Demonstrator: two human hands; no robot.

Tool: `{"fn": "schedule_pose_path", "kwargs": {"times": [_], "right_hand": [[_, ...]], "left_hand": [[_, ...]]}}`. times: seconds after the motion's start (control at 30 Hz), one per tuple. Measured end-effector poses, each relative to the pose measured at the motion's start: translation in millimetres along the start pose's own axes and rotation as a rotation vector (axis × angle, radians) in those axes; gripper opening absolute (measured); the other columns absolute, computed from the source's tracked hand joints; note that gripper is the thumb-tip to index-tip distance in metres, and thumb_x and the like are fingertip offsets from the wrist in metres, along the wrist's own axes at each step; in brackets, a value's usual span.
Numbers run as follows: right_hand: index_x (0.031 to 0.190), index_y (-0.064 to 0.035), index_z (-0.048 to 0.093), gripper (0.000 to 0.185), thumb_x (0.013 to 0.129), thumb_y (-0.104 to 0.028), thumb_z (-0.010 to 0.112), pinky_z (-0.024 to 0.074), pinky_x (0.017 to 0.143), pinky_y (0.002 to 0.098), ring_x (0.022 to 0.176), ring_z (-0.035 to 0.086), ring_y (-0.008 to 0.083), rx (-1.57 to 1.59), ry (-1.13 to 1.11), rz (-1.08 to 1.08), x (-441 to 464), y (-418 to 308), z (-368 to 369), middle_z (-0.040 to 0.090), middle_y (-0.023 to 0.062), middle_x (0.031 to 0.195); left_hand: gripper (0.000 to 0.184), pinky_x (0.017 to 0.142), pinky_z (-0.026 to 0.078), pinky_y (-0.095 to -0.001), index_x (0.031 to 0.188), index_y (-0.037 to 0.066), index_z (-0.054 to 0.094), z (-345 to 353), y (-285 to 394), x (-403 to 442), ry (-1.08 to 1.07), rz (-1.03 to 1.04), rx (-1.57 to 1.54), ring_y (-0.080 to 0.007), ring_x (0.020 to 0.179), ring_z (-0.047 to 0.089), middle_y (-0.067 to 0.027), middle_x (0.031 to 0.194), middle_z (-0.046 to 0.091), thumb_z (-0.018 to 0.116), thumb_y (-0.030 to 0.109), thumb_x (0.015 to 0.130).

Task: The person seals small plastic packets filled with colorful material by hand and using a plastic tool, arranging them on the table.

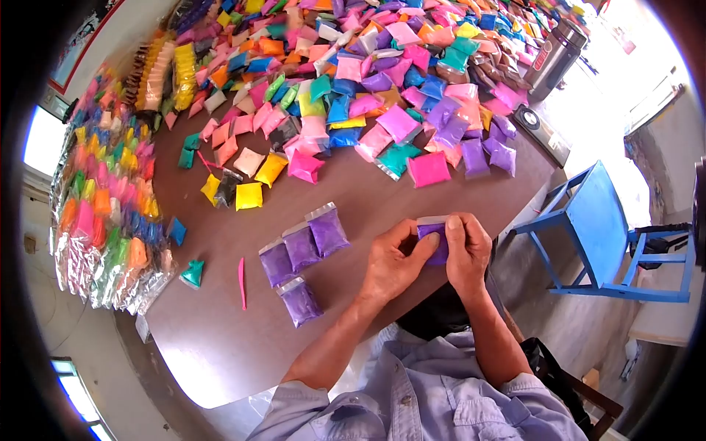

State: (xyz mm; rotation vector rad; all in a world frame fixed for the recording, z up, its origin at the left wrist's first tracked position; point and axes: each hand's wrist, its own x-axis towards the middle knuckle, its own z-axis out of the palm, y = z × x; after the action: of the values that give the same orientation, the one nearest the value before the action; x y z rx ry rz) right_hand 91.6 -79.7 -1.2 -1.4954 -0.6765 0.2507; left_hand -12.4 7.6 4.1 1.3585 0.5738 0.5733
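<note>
Near the edge of the table point(213, 345), left hand point(397, 259) and right hand point(468, 253) both grip one purple packet point(441, 254), thumbs on its front. Four other purple packets point(300, 248) lie left of the hands (three in a row, one nearer the person); pink stick point(242, 283) farther left, mixed-colour packet pile point(349, 67) beyond.

Both forearms point(334, 338) converge forward, the left fingers point(399, 233) and right fingers point(472, 227) curled, apparently pinching.

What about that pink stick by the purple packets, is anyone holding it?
No, the pink stick lies on the table; the left hand and right hand hold a purple packet.
</note>
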Motion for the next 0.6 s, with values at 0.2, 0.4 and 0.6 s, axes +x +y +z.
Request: {"fn": "schedule_pose_path", "kwargs": {"times": [0.2, 0.4, 0.6], "right_hand": [[0.093, 0.0023, 0.065, 0.021, 0.104, -0.015, 0.059, 0.0423, 0.064, 0.0245, 0.073, 0.049, 0.0056, 0.044, 0.014, 0.026, 0.4, 3.3, -1.6, 0.057, -0.0015, 0.078], [0.092, 0.003, 0.064, 0.022, 0.104, -0.014, 0.059, 0.0422, 0.064, 0.0244, 0.072, 0.048, 0.0053, 0.038, 0.089, 0.025, 4.1, 2.6, 0.2, 0.056, -0.002, 0.076], [0.094, 0.0023, 0.065, 0.02, 0.104, -0.014, 0.06, 0.0431, 0.062, 0.025, 0.071, 0.049, 0.0053, 0.081, 0.075, 0.009, 6.9, 4.8, 5.9, 0.057, 0.0003, 0.075]], "left_hand": [[0.016, 0.071, 0.05, -0.0231, 0.104, -0.001, 0.067, -4.2, 1.4, 0.1, -0.047, -0.031, 0.031, -0.0046, 0.08, 0.059, -0.0001, 0.087, 0.069, 0.071, 0.012, 0.097], [0.019, 0.069, 0.051, -0.0241, 0.106, -0.001, 0.066, 6.2, 9.9, -4.8, -0.053, -0.031, 0.068, -0.0057, 0.077, 0.059, -0.0005, 0.085, 0.068, 0.072, 0.014, 0.097], [0.018, 0.063, 0.048, -0.0233, 0.105, 0.0, 0.067, -1.0, 4.4, -2.9, -0.018, -0.107, 0.047, -0.0057, 0.071, 0.058, 0.0, 0.081, 0.067, 0.072, 0.016, 0.097]]}}
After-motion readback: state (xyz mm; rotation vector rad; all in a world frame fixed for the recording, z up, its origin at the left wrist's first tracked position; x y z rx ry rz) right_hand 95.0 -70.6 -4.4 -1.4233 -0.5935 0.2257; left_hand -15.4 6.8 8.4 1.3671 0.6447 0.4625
